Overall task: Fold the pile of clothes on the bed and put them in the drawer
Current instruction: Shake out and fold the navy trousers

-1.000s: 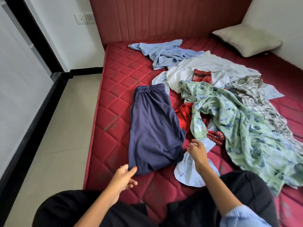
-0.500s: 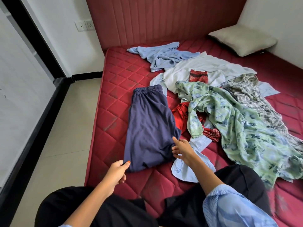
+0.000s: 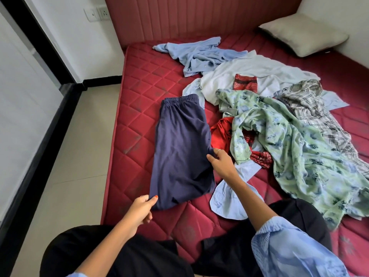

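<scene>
Your left hand (image 3: pixel 142 206) has a pinching grip on the near left corner of the navy trousers (image 3: pixel 180 148), thumb over the hem. Your right hand (image 3: pixel 221 161) grasps the right edge of the trousers midway up, fingers curled into the cloth. The trousers lie flat and lengthwise on the bed (image 3: pixel 135 124), waistband at the far end, near the left edge of the mattress. Just right of them sprawls the unfolded pile: a red garment (image 3: pixel 220 134), a green floral piece (image 3: pixel 299 148), a plaid shirt (image 3: pixel 311 108), a white one (image 3: pixel 255 70) and a pale blue one (image 3: pixel 199 54) farther off. As you fold, your right hand could snag the red garment, or the trousers could slide off the left edge.
</scene>
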Available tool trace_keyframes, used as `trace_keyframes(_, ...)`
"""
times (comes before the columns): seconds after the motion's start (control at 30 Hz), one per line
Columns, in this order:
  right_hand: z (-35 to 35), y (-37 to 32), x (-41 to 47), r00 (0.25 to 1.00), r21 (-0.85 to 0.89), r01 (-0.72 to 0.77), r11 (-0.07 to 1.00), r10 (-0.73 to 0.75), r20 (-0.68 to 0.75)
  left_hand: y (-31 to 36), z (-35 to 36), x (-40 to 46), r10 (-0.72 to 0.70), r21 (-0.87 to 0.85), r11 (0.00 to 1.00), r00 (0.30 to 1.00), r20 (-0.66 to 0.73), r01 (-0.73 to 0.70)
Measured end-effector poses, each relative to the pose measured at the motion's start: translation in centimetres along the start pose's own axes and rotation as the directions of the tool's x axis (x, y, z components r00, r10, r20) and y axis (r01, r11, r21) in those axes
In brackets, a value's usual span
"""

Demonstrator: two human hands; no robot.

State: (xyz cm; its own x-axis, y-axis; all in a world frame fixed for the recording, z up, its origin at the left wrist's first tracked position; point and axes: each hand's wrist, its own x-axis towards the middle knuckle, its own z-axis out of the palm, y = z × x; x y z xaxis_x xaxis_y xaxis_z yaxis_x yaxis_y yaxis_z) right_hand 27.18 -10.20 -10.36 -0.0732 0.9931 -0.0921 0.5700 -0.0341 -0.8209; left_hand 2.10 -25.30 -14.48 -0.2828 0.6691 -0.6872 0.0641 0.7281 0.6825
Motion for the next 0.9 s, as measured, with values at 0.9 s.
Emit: trace_keyframes(0.9, -2.8, 1.3, -6.5, 0.938, 0.38, -0.321, 0.868, 0.236, 0.253, 0.2, 0.1, -2.2, 0.075, 0.03, 0.997, 0.996, -0.053, -0.073)
